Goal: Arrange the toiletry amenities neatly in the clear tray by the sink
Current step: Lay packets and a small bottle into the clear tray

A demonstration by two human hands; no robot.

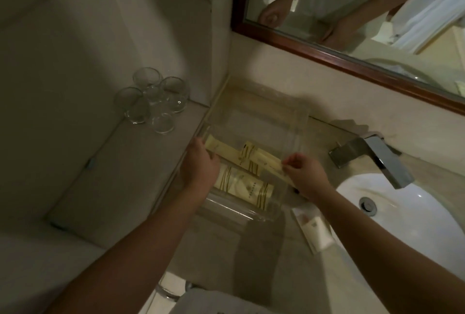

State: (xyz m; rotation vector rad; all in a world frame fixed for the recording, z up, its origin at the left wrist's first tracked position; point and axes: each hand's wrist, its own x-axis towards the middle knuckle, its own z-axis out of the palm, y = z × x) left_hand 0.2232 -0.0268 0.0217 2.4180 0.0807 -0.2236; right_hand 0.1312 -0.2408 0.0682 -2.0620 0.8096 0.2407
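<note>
A clear plastic tray [297, 115] stands on the counter left of the sink. Inside it lie cream-yellow amenity packets with striped ends. A long thin packet [226, 150] lies slantwise across the tray; my left hand [198, 162] grips its left end and my right hand [302, 175] pinches its right end. Under it lies a second packet [254, 156], and a wider packet [241, 186] rests nearer the tray's front wall. The far half of the tray holds nothing I can make out.
Several drinking glasses [151, 100] stand upside down on the ledge at the left. A chrome tap [377, 155] overhangs the white basin [402, 213]. A small white packet [313, 230] lies on the counter by the basin. A framed mirror [327, 52] hangs behind.
</note>
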